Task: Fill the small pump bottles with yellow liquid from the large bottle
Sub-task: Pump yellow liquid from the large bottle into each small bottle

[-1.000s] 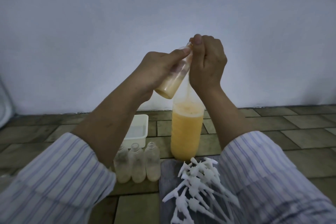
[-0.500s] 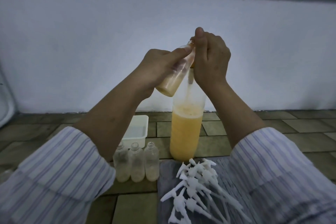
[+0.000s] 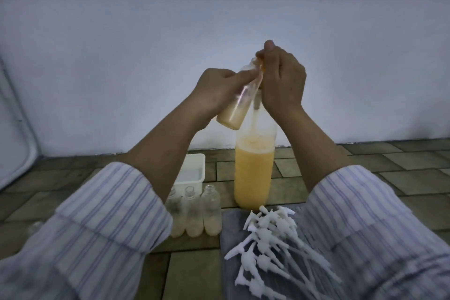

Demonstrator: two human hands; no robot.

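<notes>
**Hands raised slightly at the small bottle's mouth**

While the left hand (image 3: 216, 90) grips a small clear plastic bottle (image 3: 237, 107) tilted with its base down-left and a little pale yellow liquid pooled there, the right hand (image 3: 282, 80) stays clenched at the bottle's neck, fingers curled round something orange at the mouth that cannot be made out. Compared with half a second ago, the pose is almost unchanged; the right thumb tip stands a little higher above the mouth. Behind both hands the tall clear plastic bottle of yellow liquid (image 3: 253, 175) stands on the tiled floor (image 3: 414, 173), as before. Just left of it sit a white rectangular tub (image 3: 192, 173) and three small open clear bottles (image 3: 194, 212) in a row, unmoved. A heap of white plastic pump heads (image 3: 270, 243) lies on a grey cloth (image 3: 229, 234) at the near edge.
</notes>
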